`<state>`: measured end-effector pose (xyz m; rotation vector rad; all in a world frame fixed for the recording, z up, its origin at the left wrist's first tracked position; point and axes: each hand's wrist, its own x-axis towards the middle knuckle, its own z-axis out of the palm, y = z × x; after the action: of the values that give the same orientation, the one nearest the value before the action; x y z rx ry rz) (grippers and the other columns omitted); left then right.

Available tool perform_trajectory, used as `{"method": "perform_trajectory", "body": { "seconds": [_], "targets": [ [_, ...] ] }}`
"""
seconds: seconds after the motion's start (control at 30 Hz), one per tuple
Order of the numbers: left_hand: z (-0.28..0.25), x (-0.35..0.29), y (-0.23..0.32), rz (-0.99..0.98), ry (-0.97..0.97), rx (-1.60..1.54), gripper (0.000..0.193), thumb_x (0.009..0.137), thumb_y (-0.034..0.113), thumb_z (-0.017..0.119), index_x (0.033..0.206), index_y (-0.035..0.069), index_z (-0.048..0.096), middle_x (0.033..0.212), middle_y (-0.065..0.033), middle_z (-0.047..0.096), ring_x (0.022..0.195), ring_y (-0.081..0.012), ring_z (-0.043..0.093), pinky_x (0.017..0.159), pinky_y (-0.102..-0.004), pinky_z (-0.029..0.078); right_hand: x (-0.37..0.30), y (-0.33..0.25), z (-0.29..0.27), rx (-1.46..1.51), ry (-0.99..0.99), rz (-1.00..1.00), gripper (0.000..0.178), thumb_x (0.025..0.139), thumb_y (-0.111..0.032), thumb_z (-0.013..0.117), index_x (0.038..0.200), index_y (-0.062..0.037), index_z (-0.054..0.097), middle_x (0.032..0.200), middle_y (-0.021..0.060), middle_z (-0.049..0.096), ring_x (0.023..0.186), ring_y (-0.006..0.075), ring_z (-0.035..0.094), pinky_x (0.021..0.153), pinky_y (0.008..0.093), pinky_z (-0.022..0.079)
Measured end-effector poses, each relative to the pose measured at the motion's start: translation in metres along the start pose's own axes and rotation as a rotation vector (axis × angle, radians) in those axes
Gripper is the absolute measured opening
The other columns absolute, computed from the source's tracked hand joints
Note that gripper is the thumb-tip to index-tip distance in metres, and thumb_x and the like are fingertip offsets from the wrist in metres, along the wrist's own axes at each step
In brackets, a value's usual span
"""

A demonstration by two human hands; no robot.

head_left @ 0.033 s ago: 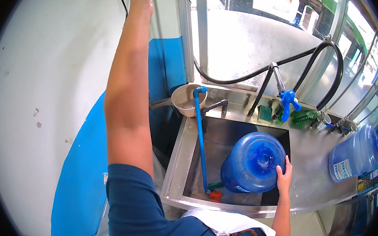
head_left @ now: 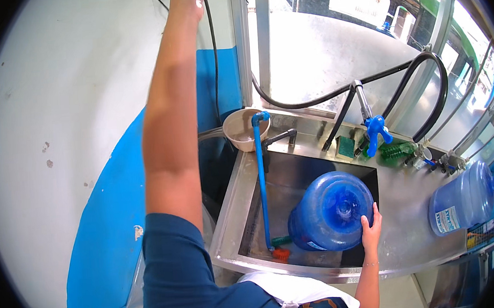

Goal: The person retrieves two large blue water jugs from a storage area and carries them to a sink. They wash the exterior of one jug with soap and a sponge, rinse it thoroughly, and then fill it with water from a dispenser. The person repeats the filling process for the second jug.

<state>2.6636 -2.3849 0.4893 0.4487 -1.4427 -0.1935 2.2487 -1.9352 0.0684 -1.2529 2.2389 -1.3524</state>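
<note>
A large blue water jug [head_left: 330, 212] sits tilted in the steel sink [head_left: 230, 241], its round base facing up toward me. My right hand [head_left: 371, 229] rests against the jug's right side, thumb apart from the fingers. Far up at the top edge, my left hand [head_left: 189, 2] reaches along the wall, beside a black cord [head_left: 212, 47]. The picture's edge cuts off that hand, so its fingers and anything in them are hidden. A blue upright pipe [head_left: 262, 187] is left of the jug, with an orange-red bristled piece [head_left: 281, 255] near its foot.
A beige dipper [head_left: 240, 133] sits at the sink's back left corner. Behind the sink are a blue-handled tap [head_left: 377, 130], a black hose [head_left: 334, 96], a green sponge [head_left: 346, 146] and a green bottle [head_left: 397, 151]. Another blue jug [head_left: 461, 202] is on the right counter.
My left arm has shifted slightly to the right, and the black cord beside it has swung. My right hand and the jug stay where they were.
</note>
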Motion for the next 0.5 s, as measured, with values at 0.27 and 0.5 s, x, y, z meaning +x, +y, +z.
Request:
{"method": "perform_trajectory", "body": {
  "seconds": [0.27,0.5],
  "targets": [
    [0.078,-0.437,0.05,-0.283,-0.749,-0.088,0.057,0.095,0.018,0.052,0.147,0.002,0.036,0.154,-0.0194,0.033,0.145,-0.0382,0.024,0.118,-0.0452,0.02,-0.007,0.014,-0.019,0.521,-0.147,0.131,0.079,0.084,-0.019,0.071,0.151,-0.0076,0.031,0.147,0.0165,0.04,0.134,0.027,0.041,0.113,0.039,0.032],
    [0.092,-0.617,0.105,-1.124,-0.575,-0.847,0.056,0.107,0.042,0.024,0.15,0.005,0.029,0.145,-0.01,0.042,0.132,-0.0201,0.04,0.115,-0.0366,0.028,-0.005,0.005,-0.03,0.556,-0.083,0.135,0.086,0.082,-0.021,0.073,0.152,-0.0026,0.026,0.153,0.0168,0.032,0.141,0.0261,0.032,0.117,0.0369,0.023]
  ]
}}
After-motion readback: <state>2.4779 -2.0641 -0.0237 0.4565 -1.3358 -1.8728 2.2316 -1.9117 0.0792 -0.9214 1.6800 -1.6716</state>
